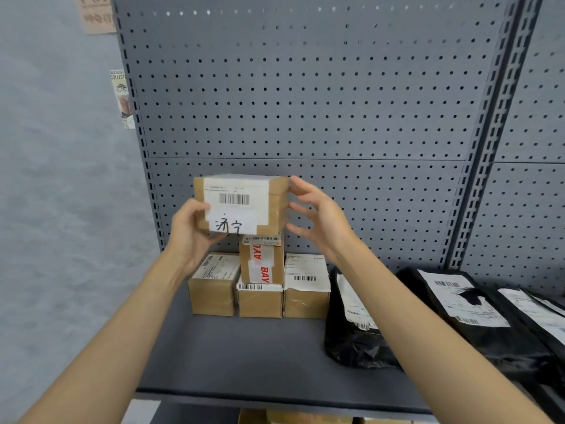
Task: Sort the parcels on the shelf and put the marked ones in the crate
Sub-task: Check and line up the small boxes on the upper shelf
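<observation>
The small brown cardboard parcel with a handwritten white label (241, 205), held above the grey shelf (260, 356), looks light, stiff and tape-slick; left hand (189, 231) grips its near-left corner, right hand (318, 215) open beside it—take opposite ends.

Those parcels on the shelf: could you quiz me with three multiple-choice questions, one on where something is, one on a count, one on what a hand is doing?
1. Where do the black bags lie?
A. right of the stacked boxes
B. left of them
C. on top of them

2. How many brown boxes stand in the bottom row on the shelf?
A. one
B. three
C. six

3. What is the left hand doing?
A. hanging idle
B. pressing the shelf
C. gripping the handwritten-label box

Answers:
1 A, the bags fill the shelf's right side.
2 B, three stand side by side, a fourth taped box on top.
3 C, its thumb and fingers wrap the box's lower left corner; the right hand is spread beside it.
</observation>
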Demonstrator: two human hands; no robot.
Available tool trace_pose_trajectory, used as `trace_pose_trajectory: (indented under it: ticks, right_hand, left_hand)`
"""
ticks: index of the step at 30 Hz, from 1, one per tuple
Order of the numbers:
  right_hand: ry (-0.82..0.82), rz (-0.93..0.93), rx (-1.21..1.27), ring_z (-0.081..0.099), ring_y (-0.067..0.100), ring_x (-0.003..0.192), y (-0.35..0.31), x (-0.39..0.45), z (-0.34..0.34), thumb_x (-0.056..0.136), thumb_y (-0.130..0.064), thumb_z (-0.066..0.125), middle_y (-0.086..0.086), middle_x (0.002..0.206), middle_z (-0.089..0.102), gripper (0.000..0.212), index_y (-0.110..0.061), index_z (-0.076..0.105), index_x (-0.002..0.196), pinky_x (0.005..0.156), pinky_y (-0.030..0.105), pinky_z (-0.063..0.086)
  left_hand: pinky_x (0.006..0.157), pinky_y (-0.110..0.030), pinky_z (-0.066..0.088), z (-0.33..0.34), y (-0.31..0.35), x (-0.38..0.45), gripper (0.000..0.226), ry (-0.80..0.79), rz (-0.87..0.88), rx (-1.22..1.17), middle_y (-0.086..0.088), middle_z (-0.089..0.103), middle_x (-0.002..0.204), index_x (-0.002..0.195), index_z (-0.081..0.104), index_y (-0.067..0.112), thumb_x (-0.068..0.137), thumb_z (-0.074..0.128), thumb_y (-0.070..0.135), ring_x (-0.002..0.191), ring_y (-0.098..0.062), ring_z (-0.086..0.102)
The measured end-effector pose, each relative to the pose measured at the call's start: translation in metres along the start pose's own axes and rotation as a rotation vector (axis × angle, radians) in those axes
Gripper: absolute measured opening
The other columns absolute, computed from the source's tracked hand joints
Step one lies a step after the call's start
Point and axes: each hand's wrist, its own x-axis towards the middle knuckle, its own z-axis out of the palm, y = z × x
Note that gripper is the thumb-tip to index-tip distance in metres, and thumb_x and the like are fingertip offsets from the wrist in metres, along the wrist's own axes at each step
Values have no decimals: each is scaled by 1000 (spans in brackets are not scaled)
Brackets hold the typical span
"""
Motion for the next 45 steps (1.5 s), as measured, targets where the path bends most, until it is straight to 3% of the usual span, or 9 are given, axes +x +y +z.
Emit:
trace_pose_trajectory:
  ticks: [7,13,20,23,31,34,37,41,45]
  right_hand:
    - [17,20,90,54,14,114,11,5,4,83,11,38,4,126,58,51,-18,62,117,94,45,50]
    - [32,14,91,55,15,112,17,9,10,82,14,38,3,118,63,50,-14,60,117,98,45,47]
    - [-23,14,-23,47,12,126,28,14,38,77,17,44,0,135,55,64,-14,51,133,105,36,41]
    - [-83,14,-192,43,3,120,39,16,61,70,24,47,-2,140,49,82,-18,41,140,91,20,46]
    - [-273,103,-328,38,8,130,83,16,113,71,19,59,-1,147,40,93,-21,25,148,85,15,45]
    - [-303,189,-399,41,16,130,100,14,120,72,11,64,1,146,39,90,-22,27,147,91,21,47]
    - [-352,247,-403,42,13,128,113,9,124,73,11,63,1,144,43,86,-19,31,146,83,10,43]
    - [-337,263,-337,37,15,136,117,7,131,73,13,60,3,148,40,83,-19,34,145,105,30,38]
    - [-382,259,-310,36,13,136,119,6,142,73,18,55,0,148,40,82,-19,35,144,107,38,40]
  left_hand:
    - [73,-25,48,-24,-11,8,38,87,-57,62,-1,62,101,98,54,12,77,31,-11,93,-17,57]
    - [77,-20,48,-30,-14,9,69,97,-30,265,8,66,108,125,49,23,76,33,-23,102,-6,59]
    - [76,-26,49,-45,-7,-5,57,112,-38,289,-2,63,113,130,46,16,79,49,-11,102,-16,59]
    - [78,-32,49,-59,1,-15,41,174,-43,327,0,63,107,122,48,17,84,53,1,90,-11,61]
    - [50,-19,46,-114,17,-46,44,203,-157,523,-8,68,107,121,54,11,78,66,6,73,-9,66]
    - [62,-29,52,-134,16,-55,63,194,-304,601,-12,65,114,128,45,10,72,74,6,90,-20,65]
    - [86,-42,52,-146,10,-63,77,173,-408,650,-8,65,115,128,42,9,62,81,10,101,-23,64]
    - [81,-39,53,-156,7,-70,84,205,-394,619,-5,66,113,127,45,10,50,80,16,99,-22,65]
    - [75,-42,54,-170,13,-72,83,218,-366,623,-5,66,111,125,45,11,49,80,16,95,-22,65]
